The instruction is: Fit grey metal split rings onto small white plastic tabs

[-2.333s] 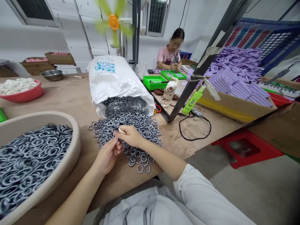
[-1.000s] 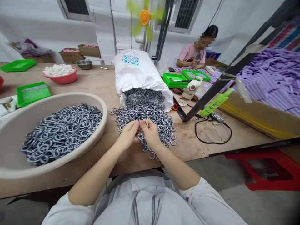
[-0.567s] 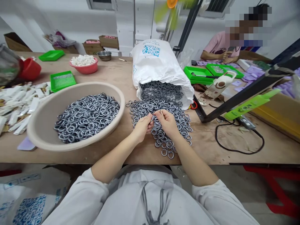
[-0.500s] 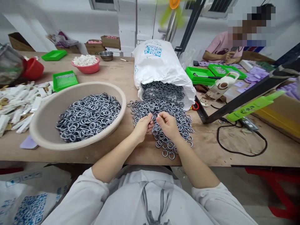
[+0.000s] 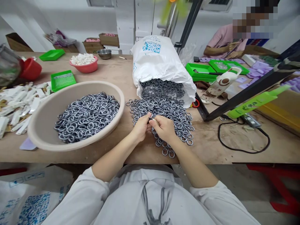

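In front of white sack (image 5: 159,59), over loose rings (image 5: 168,106): right hand (image 5: 165,127) grips small dark piece (image 5: 150,119); left hand (image 5: 140,128) curled against it, contents hidden. Steady left, small right-hand movements probably best.

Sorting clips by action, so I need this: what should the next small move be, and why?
Probably a slight twist of the right hand while the left hand steadies: their fingertips meet around a small dark item above the loose rings. Which hand grips it is unclear.
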`<state>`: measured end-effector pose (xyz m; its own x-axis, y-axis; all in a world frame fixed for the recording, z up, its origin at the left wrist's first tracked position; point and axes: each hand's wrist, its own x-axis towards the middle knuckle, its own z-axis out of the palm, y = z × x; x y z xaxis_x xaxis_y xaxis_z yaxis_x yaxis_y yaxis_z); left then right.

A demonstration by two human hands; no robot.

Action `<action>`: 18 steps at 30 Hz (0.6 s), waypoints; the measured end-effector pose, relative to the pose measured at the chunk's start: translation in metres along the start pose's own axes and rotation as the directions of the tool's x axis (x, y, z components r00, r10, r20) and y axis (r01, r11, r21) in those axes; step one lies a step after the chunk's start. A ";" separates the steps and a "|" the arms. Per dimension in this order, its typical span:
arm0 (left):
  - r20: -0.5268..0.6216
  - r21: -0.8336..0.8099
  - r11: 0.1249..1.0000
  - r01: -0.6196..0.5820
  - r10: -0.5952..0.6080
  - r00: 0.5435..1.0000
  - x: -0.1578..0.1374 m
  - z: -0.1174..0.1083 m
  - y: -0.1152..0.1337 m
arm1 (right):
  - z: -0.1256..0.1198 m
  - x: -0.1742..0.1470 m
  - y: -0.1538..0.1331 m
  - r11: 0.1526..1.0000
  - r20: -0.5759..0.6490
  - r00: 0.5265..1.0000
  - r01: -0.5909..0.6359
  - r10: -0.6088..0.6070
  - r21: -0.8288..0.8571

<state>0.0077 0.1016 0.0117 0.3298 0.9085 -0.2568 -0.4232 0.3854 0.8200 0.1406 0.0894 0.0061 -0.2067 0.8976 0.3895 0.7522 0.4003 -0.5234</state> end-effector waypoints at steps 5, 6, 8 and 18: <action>-0.035 -0.050 0.993 0.105 -0.107 0.994 0.005 0.000 0.004 | 0.011 0.002 -0.008 0.995 -0.019 0.995 -0.098 0.098 0.008; -0.040 -0.062 0.991 0.116 -0.119 0.992 0.006 0.000 0.005 | 0.012 0.002 -0.009 0.994 -0.021 0.994 -0.111 0.111 0.001; -0.043 -0.071 0.989 0.128 -0.131 0.990 0.005 -0.001 0.006 | 0.012 0.004 -0.007 0.992 -0.023 0.991 -0.129 0.128 -0.010; 0.045 0.053 0.999 0.002 -0.005 0.999 -0.004 -0.002 0.001 | -0.014 0.012 0.003 0.948 -0.132 0.966 -0.181 0.221 0.261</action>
<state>0.0042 0.0991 0.0122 0.3693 0.8985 -0.2373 -0.3770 0.3783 0.8454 0.1490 0.0989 0.0194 0.0495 0.9314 0.3605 0.5870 0.2649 -0.7650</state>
